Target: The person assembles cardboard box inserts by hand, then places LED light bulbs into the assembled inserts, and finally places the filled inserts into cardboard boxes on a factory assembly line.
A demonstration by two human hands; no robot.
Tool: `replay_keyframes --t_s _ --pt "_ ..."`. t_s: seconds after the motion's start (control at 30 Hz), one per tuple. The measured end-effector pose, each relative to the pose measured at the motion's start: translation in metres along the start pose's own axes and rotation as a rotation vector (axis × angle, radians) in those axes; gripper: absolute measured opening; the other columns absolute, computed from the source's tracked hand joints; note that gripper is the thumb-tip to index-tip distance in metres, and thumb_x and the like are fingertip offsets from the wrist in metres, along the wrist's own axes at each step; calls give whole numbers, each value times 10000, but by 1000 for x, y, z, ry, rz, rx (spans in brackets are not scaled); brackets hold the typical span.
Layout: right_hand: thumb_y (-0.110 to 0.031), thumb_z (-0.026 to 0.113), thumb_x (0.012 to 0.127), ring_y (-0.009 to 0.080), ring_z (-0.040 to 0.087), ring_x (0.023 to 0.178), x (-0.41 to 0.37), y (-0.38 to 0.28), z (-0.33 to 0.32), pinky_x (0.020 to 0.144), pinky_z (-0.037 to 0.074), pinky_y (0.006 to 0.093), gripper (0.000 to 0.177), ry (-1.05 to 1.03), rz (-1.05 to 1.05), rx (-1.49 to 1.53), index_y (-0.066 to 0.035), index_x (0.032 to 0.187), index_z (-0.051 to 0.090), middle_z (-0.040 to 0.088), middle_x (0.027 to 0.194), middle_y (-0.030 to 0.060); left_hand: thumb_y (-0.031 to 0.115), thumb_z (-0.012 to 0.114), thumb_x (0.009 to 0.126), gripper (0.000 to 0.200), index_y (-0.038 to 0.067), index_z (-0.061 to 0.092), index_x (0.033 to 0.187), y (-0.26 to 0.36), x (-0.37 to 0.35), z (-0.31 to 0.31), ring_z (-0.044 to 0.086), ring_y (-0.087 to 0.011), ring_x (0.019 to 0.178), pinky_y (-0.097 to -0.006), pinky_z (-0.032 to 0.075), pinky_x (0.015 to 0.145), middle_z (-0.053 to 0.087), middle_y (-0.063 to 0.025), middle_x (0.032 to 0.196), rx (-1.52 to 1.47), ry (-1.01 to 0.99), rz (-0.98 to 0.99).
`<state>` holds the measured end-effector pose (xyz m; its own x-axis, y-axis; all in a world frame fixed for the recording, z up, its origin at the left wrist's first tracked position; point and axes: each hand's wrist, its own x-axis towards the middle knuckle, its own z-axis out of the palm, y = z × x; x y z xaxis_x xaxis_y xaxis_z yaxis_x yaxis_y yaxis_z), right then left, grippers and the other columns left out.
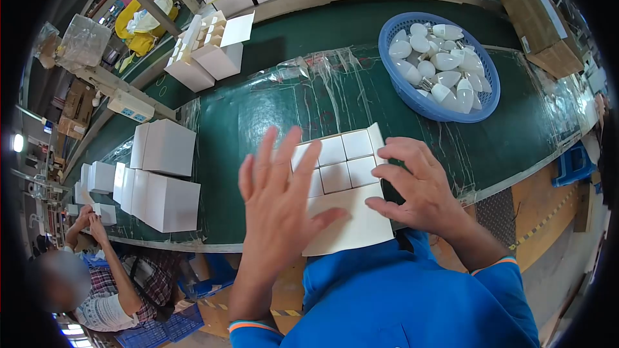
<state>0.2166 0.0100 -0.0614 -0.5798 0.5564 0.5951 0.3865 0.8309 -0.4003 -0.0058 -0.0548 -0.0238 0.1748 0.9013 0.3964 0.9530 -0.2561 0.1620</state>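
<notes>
A white carton lies before me at the bench's near edge, its lid flap folded toward my body. Small white boxes stand in rows inside it. My left hand hovers over the carton's left part with fingers spread, hiding some of the boxes. At the carton's right side is my right hand, its fingers bent and apart, fingertips right by the side wall. Nothing shows between the fingers of either hand.
A blue basket of white light bulbs stands at the back right. Closed white cartons sit to the left, with open cartons behind them. A brown cardboard box is at the far right. Another person works at lower left.
</notes>
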Motion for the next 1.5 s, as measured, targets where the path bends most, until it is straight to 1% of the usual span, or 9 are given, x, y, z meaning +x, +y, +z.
replay_keyframes --t_s 0.07,0.23,0.3,0.5,0.63,0.8,0.93,1.43,1.5 --pt "-146 794 644 325 551 1013 -5 2 0 842 470 412 386 13 35 -37 -46 962 599 535 1083 119 519 820 617 985 52 423 1388 -4 -1 16 270 -410 1385 -529 192 1111 405 -180 1430 -17 -272 -67" --pt "-98 754 704 320 550 978 -20 7 5 842 453 401 314 10 226 -1 -38 982 622 563 1049 125 569 850 513 1172 78 341 1448 -33 -18 38 280 -406 1382 -531 232 1104 306 -198 1484 -114 -321 -139" --pt "-105 754 706 314 550 972 -19 12 4 835 451 406 299 2 189 -24 -37 969 627 577 1000 113 481 909 455 1260 68 285 1468 -41 -23 54 329 -414 1340 -511 294 1087 251 -218 1487 -557 -229 -197" --pt "-103 713 734 276 577 885 13 24 -10 753 465 402 225 -94 35 -113 -28 934 641 607 844 80 291 964 399 1319 52 242 1477 -13 -37 80 379 -409 1283 -466 348 1077 288 -226 1428 -678 10 -194" --pt "-47 679 752 274 602 817 39 32 -6 718 493 371 198 -260 -84 -166 -16 944 637 635 916 95 324 961 419 1347 27 187 1480 -13 -42 98 376 -389 1290 -459 349 1080 287 -216 1428 -663 84 -144" --pt "-49 670 727 259 606 814 58 37 -8 712 503 357 191 -446 -172 -250 -19 911 630 640 915 95 408 962 424 1426 24 84 1480 -19 -51 136 343 -331 1321 -459 330 1095 265 -195 1453 -1059 310 -222" --pt "-75 645 723 250 612 828 69 31 -7 711 510 348 186 -561 -180 -289 -17 899 634 636 881 89 430 960 416 1418 20 108 1473 -20 -51 144 336 -332 1330 -455 329 1095 257 -199 1458 -1098 282 -224" --pt "-64 621 745 296 649 781 83 32 -11 671 533 384 130 -750 -167 -225 -9 863 619 631 804 126 289 941 522 1214 27 195 1443 -24 -66 161 422 -317 1256 -427 362 1059 371 -182 1386 -1088 218 -303" --pt "-64 621 744 298 654 784 82 34 -11 668 535 382 139 -738 -171 -204 -8 871 619 634 811 130 158 949 505 1316 28 71 1477 -27 -66 160 449 -285 1265 -419 405 1052 366 -173 1394 -1027 175 -275"
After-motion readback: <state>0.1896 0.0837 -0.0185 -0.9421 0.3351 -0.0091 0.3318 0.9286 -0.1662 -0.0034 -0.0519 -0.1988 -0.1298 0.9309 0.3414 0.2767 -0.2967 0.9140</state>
